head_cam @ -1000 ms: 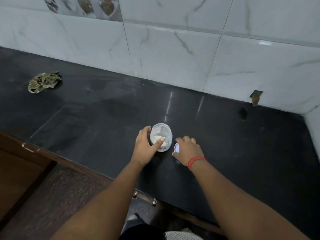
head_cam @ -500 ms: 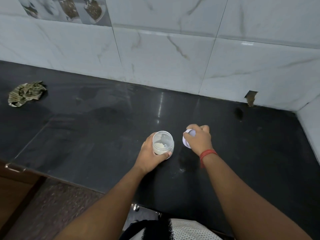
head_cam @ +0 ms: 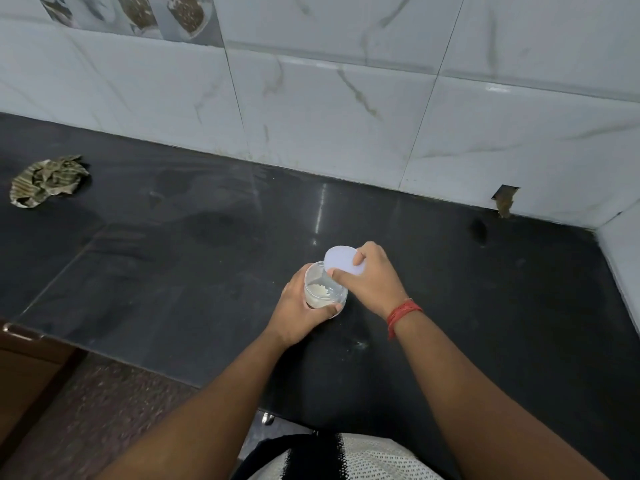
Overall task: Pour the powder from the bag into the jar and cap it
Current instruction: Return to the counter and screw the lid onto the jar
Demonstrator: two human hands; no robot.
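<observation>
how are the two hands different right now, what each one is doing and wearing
The left hand wraps around the side of the clear jar, steadying it; the right hand pinches the white lid by its edge, tilted over the jar's open mouth. The right wrist wears a red thread band; the left wrist is bare. The left hand sits lower and nearer the counter edge. Both are closed on something.

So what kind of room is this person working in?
Most likely a home kitchen. A dark stone countertop meets a wall of white marbled tiles, one strip printed with bowls of food. The left hand steadies a small jar while the right hand brings its lid.
</observation>
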